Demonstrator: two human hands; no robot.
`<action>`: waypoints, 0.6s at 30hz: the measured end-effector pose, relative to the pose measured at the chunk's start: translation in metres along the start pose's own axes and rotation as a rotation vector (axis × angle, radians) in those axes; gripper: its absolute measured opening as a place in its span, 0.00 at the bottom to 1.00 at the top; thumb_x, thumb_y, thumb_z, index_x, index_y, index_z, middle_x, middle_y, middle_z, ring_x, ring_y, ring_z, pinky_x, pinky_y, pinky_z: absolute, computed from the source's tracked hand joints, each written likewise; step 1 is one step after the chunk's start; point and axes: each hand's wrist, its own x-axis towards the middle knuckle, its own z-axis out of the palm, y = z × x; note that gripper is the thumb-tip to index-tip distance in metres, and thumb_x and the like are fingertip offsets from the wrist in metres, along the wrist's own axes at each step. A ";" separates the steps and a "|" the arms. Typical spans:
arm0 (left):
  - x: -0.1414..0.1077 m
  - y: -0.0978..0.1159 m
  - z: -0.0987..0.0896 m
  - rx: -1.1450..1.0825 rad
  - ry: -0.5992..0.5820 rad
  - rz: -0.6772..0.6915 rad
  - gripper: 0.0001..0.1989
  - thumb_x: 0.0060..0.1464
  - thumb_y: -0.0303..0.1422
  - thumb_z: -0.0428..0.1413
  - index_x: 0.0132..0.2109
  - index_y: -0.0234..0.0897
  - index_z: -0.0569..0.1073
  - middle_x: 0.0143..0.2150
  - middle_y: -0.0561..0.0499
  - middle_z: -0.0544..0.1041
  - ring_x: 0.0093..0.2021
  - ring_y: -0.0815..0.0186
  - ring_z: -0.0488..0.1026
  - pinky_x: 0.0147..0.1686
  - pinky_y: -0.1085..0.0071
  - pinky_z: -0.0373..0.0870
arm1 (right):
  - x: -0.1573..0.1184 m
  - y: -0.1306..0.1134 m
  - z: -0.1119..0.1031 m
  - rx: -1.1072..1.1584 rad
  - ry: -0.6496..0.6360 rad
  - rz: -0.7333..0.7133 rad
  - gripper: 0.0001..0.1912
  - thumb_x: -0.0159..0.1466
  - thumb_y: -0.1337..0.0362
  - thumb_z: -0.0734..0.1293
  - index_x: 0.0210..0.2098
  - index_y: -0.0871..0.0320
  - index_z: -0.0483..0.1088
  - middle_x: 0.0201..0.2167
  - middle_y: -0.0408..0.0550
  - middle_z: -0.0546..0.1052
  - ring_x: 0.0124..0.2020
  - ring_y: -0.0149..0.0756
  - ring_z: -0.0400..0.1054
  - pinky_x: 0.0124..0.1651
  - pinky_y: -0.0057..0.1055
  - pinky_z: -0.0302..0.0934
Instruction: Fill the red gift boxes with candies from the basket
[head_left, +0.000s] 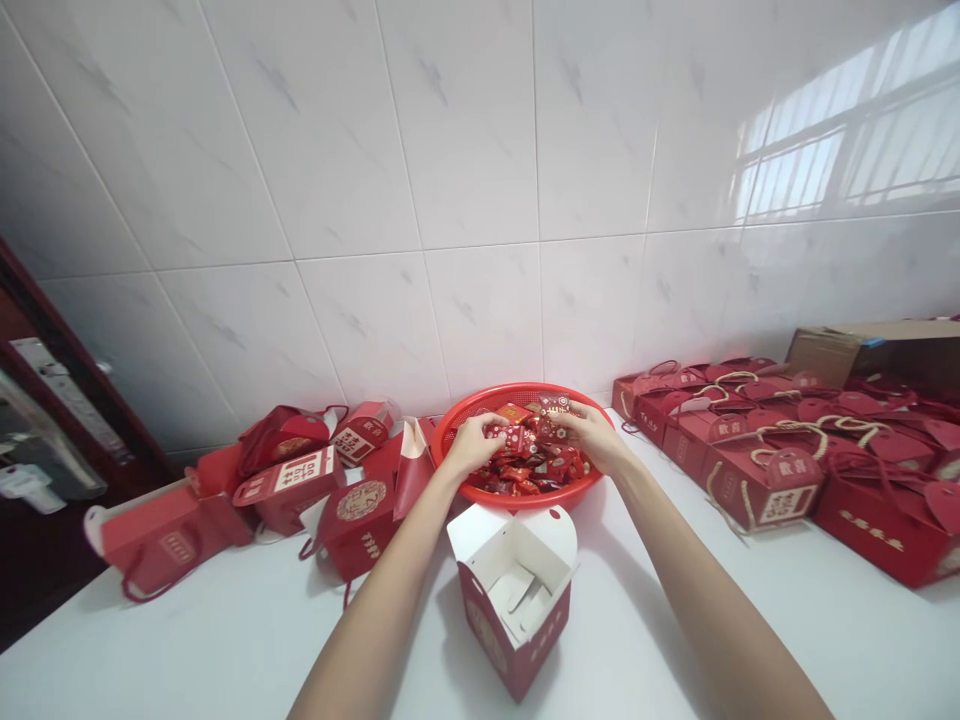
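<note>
A red plastic basket (442,440) stands by the wall, filled with red-wrapped candies (517,475). My left hand (474,445) is over its left side, fingers pinched on a red candy packet with white dots (511,437). At the right side of the basket, my right hand (594,437) grips a brownish-red candy packet (555,405) with pale print. Between my forearms, just in front of the basket, sits an upright red gift box (517,640). Its white-lined flaps are spread, and I see no candy inside, only white inner flaps.
On the left lie several red gift boxes (367,515), some with cords. Rows of closed red boxes with rope handles (772,480) fill the right side. Behind them is a cardboard carton (825,355). A tiled wall (487,200) bounds the white table (622,620).
</note>
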 end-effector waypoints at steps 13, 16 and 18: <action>-0.008 0.012 -0.005 -0.349 -0.119 0.099 0.27 0.47 0.37 0.65 0.54 0.35 0.73 0.55 0.44 0.77 0.54 0.55 0.75 0.54 0.60 0.71 | -0.005 -0.003 -0.001 -0.044 -0.160 -0.087 0.19 0.49 0.58 0.76 0.39 0.58 0.77 0.37 0.47 0.81 0.38 0.38 0.75 0.44 0.34 0.69; -0.008 0.012 -0.004 -0.421 -0.156 0.078 0.29 0.43 0.39 0.67 0.53 0.35 0.71 0.54 0.44 0.77 0.49 0.57 0.77 0.50 0.61 0.74 | -0.006 -0.003 -0.002 -0.120 -0.225 -0.123 0.19 0.51 0.56 0.76 0.39 0.58 0.76 0.39 0.48 0.80 0.40 0.37 0.74 0.44 0.34 0.68; -0.008 0.013 -0.004 -0.457 -0.200 0.088 0.29 0.42 0.37 0.68 0.52 0.35 0.71 0.54 0.43 0.77 0.48 0.58 0.77 0.49 0.61 0.75 | -0.006 -0.002 -0.002 -0.143 -0.252 -0.136 0.19 0.51 0.57 0.76 0.40 0.57 0.75 0.40 0.47 0.80 0.41 0.38 0.74 0.45 0.34 0.68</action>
